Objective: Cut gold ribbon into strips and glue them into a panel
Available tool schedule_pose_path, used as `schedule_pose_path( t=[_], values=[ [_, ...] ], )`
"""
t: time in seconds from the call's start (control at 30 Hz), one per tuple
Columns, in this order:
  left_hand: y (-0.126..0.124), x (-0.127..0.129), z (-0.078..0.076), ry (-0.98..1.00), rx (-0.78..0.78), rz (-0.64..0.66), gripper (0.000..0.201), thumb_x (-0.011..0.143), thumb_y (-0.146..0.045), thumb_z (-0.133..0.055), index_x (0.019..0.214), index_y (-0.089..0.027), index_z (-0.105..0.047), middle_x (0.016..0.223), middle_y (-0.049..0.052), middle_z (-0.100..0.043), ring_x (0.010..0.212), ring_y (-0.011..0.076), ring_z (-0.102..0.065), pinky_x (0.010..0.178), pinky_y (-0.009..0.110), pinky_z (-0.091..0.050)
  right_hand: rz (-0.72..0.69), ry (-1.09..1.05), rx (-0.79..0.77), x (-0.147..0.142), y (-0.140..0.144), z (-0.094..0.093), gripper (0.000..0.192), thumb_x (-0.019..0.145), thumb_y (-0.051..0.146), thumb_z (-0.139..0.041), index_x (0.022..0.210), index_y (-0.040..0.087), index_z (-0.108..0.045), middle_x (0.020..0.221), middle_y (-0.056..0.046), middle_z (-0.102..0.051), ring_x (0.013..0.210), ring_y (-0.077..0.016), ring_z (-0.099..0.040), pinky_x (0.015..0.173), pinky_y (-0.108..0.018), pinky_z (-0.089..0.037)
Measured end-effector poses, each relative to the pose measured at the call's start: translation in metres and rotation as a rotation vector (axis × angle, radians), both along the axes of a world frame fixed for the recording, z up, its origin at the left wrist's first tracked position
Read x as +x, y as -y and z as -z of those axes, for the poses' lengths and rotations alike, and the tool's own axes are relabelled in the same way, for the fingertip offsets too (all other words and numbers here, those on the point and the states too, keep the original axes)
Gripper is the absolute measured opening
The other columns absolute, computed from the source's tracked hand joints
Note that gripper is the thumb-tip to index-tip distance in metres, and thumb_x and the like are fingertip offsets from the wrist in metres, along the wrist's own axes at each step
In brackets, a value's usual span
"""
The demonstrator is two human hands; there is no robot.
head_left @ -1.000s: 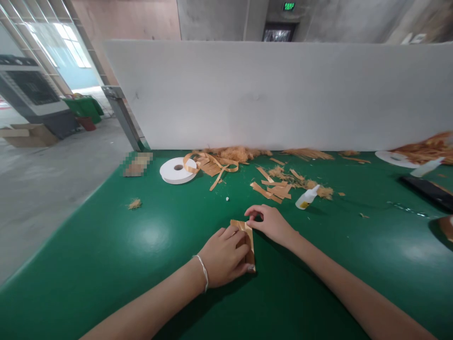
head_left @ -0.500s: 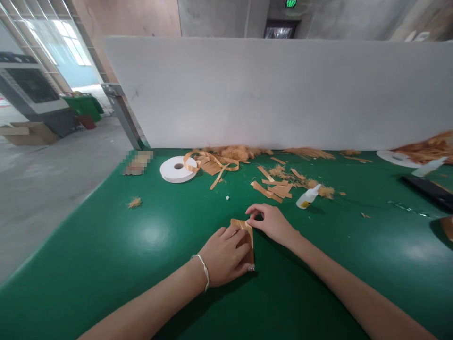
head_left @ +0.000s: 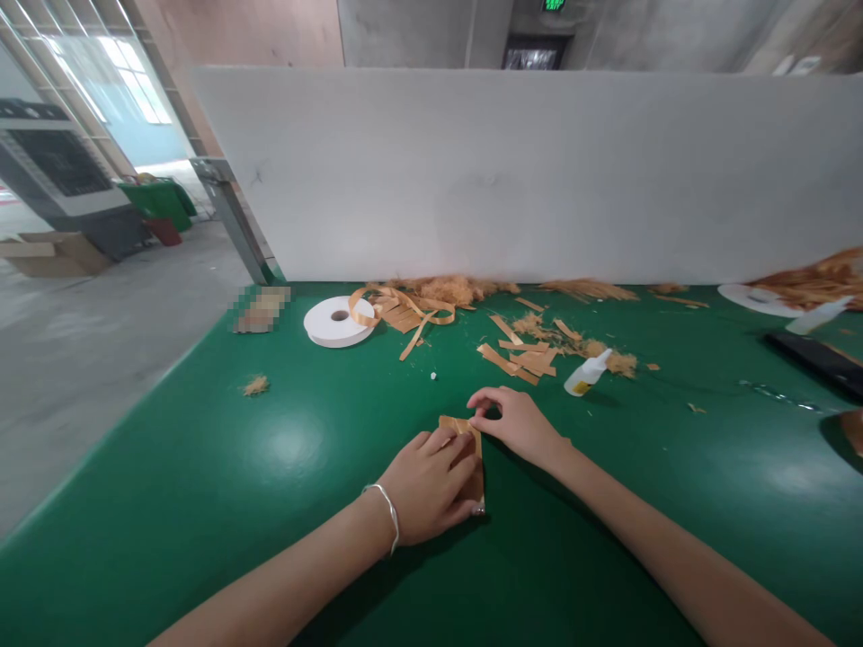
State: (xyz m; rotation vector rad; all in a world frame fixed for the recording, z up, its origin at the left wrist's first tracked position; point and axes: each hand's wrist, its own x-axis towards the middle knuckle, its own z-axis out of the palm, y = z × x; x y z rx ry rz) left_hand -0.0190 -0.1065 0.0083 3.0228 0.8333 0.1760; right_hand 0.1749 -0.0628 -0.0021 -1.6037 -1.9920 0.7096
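Observation:
A flat tan piece of ribbon-like material point(head_left: 475, 481) lies on the green table in front of me, much of it covered by fingers. My left hand point(head_left: 431, 490), with a silvery bracelet at its wrist, pins the piece down. Its fingers are bent over the upper part, and the thumb rests at the lower edge. At the top right corner, my right hand point(head_left: 516, 427) pinches the piece between thumb and index finger. A small white glue bottle point(head_left: 585, 376) lies tilted beyond my right hand, near cut tan strips point(head_left: 532, 359).
A white ribbon spool point(head_left: 337, 328) sits at the back left beside curled tan ribbon point(head_left: 438, 316). Frayed fibres point(head_left: 458, 289) line the foot of a white partition point(head_left: 499, 180). Toward the right edge are a dark phone-like object point(head_left: 815, 364) and another white bottle point(head_left: 819, 316).
The left fingers have shifted very slightly on the tan piece. The right hand keeps its pinch at the corner, and the other things stay in place.

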Motion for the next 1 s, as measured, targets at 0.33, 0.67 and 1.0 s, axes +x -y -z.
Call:
schedule_pose_path(
  t=[0.33, 0.67, 1.0],
  values=[
    [-0.0008, -0.001, 0.0014, -0.011, 0.03, -0.005, 0.053, 0.088, -0.053, -0.04, 0.124, -0.014, -0.046, 0.127, 0.012, -0.05, 0.113, 0.027, -0.043, 0.088, 0.039, -0.038, -0.012, 0.01, 0.022, -0.0002, 0.0002, 0.0005, 0.01, 0.072, 0.021, -0.059, 0.081, 0.023, -0.063, 0.071, 0.0, -0.067, 0.079, -0.0204, -0.057, 0.068, -0.031, -0.041],
    [-0.0009, -0.0002, 0.0015, -0.019, 0.043, -0.008, 0.052, 0.088, -0.054, -0.039, 0.119, -0.013, -0.049, 0.125, 0.012, -0.052, 0.113, 0.0273, -0.043, 0.088, 0.037, -0.038, -0.034, 0.039, 0.062, -0.0008, -0.0005, 0.0005, 0.01, 0.073, 0.018, -0.06, 0.081, 0.022, -0.063, 0.072, 0.0, -0.062, 0.078, -0.0189, -0.054, 0.069, -0.031, -0.042],
    [-0.0008, 0.0004, 0.0038, -0.009, 0.042, -0.011, 0.053, 0.088, -0.054, -0.038, 0.12, -0.013, -0.05, 0.13, 0.013, -0.049, 0.112, 0.0271, -0.043, 0.087, 0.038, -0.038, 0.046, 0.02, 0.135, 0.0052, 0.0083, -0.005, 0.012, 0.08, 0.032, -0.057, 0.085, 0.024, -0.064, 0.08, -0.003, -0.061, 0.075, -0.0183, -0.057, 0.07, -0.032, -0.045]
  ],
)
